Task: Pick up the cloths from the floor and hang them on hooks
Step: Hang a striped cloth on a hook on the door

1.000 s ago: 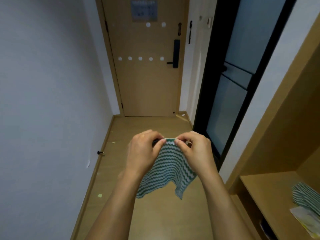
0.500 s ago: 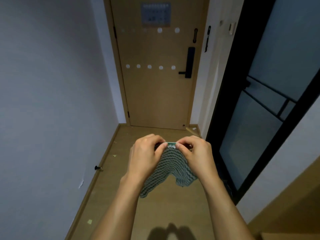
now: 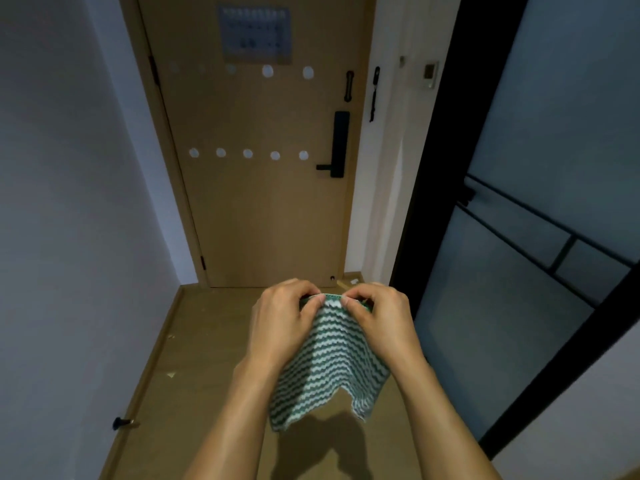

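The head view looks down a narrow hallway toward a closed wooden door (image 3: pixel 256 161) at the upper centre of the frame. In the lower centre, both hands are raised in front of the body and hold one cloth (image 3: pixel 329 362), green and white in wavy stripes. The left hand (image 3: pixel 280 327) pinches the cloth's top edge between thumb and curled fingers, and the right hand (image 3: pixel 381 323) pinches the same edge just beside it, so the two thumbs sit near each other with a short stretch of green hem between them. The cloth hangs down from this grip between the two forearms, well above the floor (image 3: pixel 194 393), its lower edge uneven, with one corner dropping at the lower left and another at the lower right. Its shadow falls on the floor below it, at the bottom centre of the frame. On the door, a row of round white hooks (image 3: pixel 247 153) runs across at mid height, and a second row (image 3: pixel 267 71) sits higher up, under a grey paper sheet (image 3: pixel 254 34) at the top. A black handle (image 3: pixel 337 145) stands on the door's right side. A plain pale wall (image 3: pixel 69 202) fills the left of the frame, with a small dark doorstop (image 3: pixel 119 423) near its base at the lower left. A dark-framed frosted glass door (image 3: pixel 540 202) fills the right side. A few small scraps lie on the floor along the left baseboard.
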Demonstrator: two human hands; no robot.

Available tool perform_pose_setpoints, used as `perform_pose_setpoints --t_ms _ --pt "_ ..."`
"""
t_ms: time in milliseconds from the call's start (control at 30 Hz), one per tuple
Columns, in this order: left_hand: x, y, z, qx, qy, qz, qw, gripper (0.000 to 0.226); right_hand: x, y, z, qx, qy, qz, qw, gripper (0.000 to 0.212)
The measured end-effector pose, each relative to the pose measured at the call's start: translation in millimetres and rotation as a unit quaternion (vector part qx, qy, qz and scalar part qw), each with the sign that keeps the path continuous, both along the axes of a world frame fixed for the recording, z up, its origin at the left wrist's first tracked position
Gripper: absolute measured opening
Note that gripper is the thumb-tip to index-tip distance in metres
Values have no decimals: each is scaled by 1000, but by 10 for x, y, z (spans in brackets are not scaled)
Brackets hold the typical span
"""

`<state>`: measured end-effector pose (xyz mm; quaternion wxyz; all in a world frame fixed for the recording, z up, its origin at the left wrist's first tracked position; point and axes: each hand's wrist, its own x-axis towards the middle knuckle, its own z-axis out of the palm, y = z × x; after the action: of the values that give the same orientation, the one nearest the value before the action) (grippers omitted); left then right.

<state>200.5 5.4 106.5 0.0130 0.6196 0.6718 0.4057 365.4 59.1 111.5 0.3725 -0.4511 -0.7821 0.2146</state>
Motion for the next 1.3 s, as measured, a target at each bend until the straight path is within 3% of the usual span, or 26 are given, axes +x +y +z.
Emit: perform_pose_setpoints --t_ms 300,733,1300 --pt "-793 1452 211 -13 27 -46 998 11 -729 1253 92 11 20 -53 998 6" --pt "-1365 3233 -25 -19 0 -30 999 10 -1320 3120 -88 -14 22 -47 999 6" --pt "-1891 5926 106 4 3 64 998 13 -1991 6057 74 -65 59 66 994 11"
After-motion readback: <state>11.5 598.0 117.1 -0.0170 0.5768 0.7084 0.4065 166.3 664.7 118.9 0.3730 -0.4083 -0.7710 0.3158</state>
